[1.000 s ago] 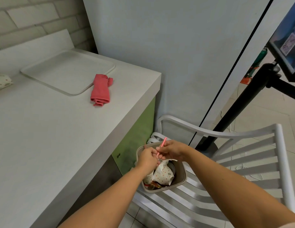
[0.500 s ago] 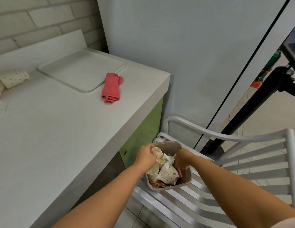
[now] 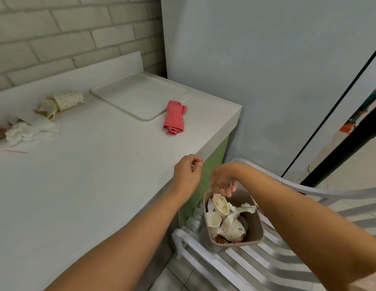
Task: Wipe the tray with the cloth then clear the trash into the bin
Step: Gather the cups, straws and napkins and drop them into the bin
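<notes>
Right hand (image 3: 223, 182) hangs over the bin (image 3: 254, 219), fingers loose and apart — left hand (image 3: 187, 174) curled at the counter (image 3: 94, 169) edge, grip unclear. Cloth (image 3: 174, 119) lies beside the tray (image 3: 138, 95) — trash (image 3: 66, 101) far left.

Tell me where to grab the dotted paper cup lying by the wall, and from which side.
Take the dotted paper cup round its middle, probably from above, thumb on the near wall, fingers on the far one. It lies on its side along the backsplash, so its curved body is exposed, while a crumpled cup crowds its left end.
</notes>
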`<state>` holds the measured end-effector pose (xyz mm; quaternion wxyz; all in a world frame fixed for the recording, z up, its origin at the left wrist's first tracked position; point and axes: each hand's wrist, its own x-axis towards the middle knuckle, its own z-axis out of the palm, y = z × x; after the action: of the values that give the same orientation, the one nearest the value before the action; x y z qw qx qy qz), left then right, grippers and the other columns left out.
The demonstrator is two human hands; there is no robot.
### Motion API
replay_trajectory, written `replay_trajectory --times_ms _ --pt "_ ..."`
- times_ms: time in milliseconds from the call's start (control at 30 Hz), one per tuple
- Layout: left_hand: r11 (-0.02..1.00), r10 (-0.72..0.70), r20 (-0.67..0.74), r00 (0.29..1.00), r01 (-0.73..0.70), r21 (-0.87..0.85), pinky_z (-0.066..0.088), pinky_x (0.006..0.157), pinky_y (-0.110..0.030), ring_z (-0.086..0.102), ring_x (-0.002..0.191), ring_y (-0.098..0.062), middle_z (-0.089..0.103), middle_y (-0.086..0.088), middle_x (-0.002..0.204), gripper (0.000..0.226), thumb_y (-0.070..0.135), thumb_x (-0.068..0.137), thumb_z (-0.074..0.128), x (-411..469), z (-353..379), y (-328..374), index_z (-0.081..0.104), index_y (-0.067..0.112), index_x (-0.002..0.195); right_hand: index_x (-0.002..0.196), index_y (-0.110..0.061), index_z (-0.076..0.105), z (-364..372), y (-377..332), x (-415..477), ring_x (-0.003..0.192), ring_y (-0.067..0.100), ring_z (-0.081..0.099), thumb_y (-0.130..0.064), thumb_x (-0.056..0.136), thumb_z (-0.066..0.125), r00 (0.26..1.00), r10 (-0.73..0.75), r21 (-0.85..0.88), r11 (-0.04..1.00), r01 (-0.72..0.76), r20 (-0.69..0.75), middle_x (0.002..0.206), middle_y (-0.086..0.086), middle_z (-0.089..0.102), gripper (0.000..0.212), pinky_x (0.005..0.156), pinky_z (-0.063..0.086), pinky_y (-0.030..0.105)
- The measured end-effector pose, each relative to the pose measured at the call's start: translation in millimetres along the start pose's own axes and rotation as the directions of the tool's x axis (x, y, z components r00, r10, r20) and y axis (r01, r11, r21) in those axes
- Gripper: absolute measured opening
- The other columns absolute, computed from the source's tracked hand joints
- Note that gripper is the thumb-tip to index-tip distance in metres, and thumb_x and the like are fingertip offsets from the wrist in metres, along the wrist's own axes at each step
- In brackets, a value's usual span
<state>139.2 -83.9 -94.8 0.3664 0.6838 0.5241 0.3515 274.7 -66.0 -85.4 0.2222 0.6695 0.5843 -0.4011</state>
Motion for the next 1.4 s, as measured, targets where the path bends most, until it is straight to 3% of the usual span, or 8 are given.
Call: replay_trajectory --times_ms 100,200,433,600,700,967,1267,1400 --pt "0.997 0.077 -0.134 0.988 -0.08 -0.018 0.038 0.066 -0.005 0.054 0.082 -0.011 0.063 -0.001 0.093 0.016 0.01 0.093 0.049 -1 -40 4 0.064 0.006 0.097 0.09 -0.01 0.061 -22 -51 -32 0.043 0.013 0.051 -0.023 0.095 0.049 0.996 -0.079 -0.126 0.989 0.072 -0.05 0.055 0.004 0.061 0.018 0.049 0.038 0.022" --pt "0.997 0.072 -0.266 0.961 -0.077 -0.006 0.037 0.065 -0.002 0.052 0.081 -0.011 0.062 -0.002 0.091 0.016 0.012 0.094 0.049 -3 -87 -5 0.063 0.005 0.095 0.078 -0.014 0.059 -30 -106 -54 0.044 0.013 0.045 -0.028 0.095 0.051 0.973 -0.197 -0.224 0.96 0.167 -0.123 0.057 0.003 0.058 0.024 0.051 0.035 0.023" --pt "0.996 -0.045 -0.446 0.894 0.077 0.053 0.038 0.073 -0.016 0.051 0.085 -0.014 0.048 0.001 0.1 0.015 0.012 0.094 0.048 -26 -208 -53 0.062 0.007 0.097 0.118 -0.016 0.059 -11 -242 -59 0.068 0.016 0.055 -0.029 0.092 0.056 0.852 -0.461 -0.3 0.872 0.386 -0.246 0.093 0.0 0.057 0.029 0.058 0.046 0.021" --pt "0.959 -0.153 -0.521 0.84 0.253 0.127 0.039 0.087 -0.02 0.051 0.11 -0.02 0.045 -0.005 0.117 0.016 0.011 0.092 0.053 -52 -294 -104 0.06 0.011 0.106 0.137 -0.027 0.042 17 -336 -64 0.119 0.022 0.05 -0.034 0.093 0.055 0.789 -0.588 -0.471 0.755 0.456 -0.179 0.136 -0.001 0.046 0.047 0.097 0.04 0.03" --pt "0.895 -0.235 -0.563 0.792 0.402 0.193 0.043 0.099 -0.031 0.049 0.115 -0.024 0.043 -0.008 0.126 0.022 0.016 0.092 0.055 -70 -341 -132 0.058 0.012 0.113 0.142 -0.027 0.036 32 -384 -66 0.131 0.021 0.04 -0.033 0.093 0.055 0.762 -0.633 -0.506 0.705 0.497 -0.134 0.144 0.0 0.04 0.053 0.104 0.034 0.032" --pt "0.698 -0.3 -0.692 0.657 0.646 0.309 0.034 0.1 -0.036 0.038 0.122 -0.027 0.039 -0.007 0.132 0.033 0.004 0.087 0.051 -140 -456 -194 0.056 0.014 0.119 0.138 -0.024 0.043 76 -496 -63 0.125 0.02 0.045 -0.032 0.092 0.057 0.688 -0.725 -0.532 0.59 0.607 -0.02 0.137 0.001 0.045 0.048 0.095 0.036 0.027" --pt "0.378 -0.456 -0.722 0.519 0.848 0.371 0.025 0.106 -0.043 0.021 0.135 -0.027 0.021 -0.005 0.147 0.056 0.02 0.081 0.06 -191 -527 -239 0.041 0.028 0.133 0.133 -0.021 0.049 110 -576 -57 0.123 0.021 0.046 -0.032 0.091 0.058 0.632 -0.773 -0.574 0.499 0.649 0.043 0.135 0.004 0.048 0.044 0.09 0.036 0.025" --pt "0.392 -0.524 -0.671 0.524 0.848 0.356 0.037 0.094 -0.037 0.034 0.123 -0.027 0.033 -0.007 0.134 0.048 0.021 0.085 0.055 -200 -541 -249 0.041 0.021 0.131 0.132 -0.02 0.05 123 -601 -53 0.119 0.021 0.049 -0.032 0.092 0.057 0.616 -0.785 -0.59 0.466 0.659 0.068 0.131 0.003 0.052 0.043 0.084 0.035 0.022"
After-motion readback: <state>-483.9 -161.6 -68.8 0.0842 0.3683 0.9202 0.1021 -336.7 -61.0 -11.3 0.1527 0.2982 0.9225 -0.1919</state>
